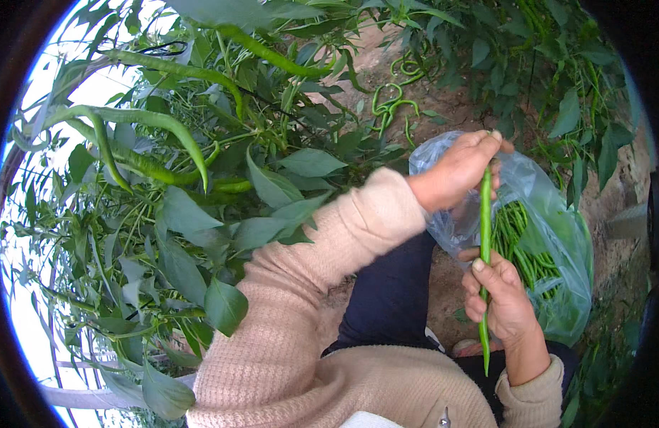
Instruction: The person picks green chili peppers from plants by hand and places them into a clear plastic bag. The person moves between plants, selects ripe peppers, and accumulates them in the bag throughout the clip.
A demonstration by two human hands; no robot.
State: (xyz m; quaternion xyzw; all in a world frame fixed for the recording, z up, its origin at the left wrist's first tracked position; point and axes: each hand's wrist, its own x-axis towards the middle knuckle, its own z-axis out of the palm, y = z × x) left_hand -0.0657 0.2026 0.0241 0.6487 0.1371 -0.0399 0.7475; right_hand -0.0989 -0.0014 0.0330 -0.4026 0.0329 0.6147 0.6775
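Note:
A long, slender green chili pepper (pixel 485 214) stretches upright in the picture between my two hands. My right hand (pixel 498 294) grips it below the middle, thumb laid across it, and the pointed tip sticks out below. At the upper, stem end are the closed fingertips of my left hand (pixel 460 166); the stem itself is mostly hidden by them. Directly behind both hands is a clear plastic bag (pixel 559 187), its mouth open towards me. Many green peppers (pixel 522 251) lie inside it in a bundle.
Pepper plants (pixel 190 214) with broad leaves and hanging long peppers (pixel 147 123) crowd my left arm. More plants (pixel 565 107) stand at the upper right. Several curled peppers (pixel 388 107) lie on the bare soil (pixel 447 107). My dark-trousered leg (pixel 388 299) is below my left forearm.

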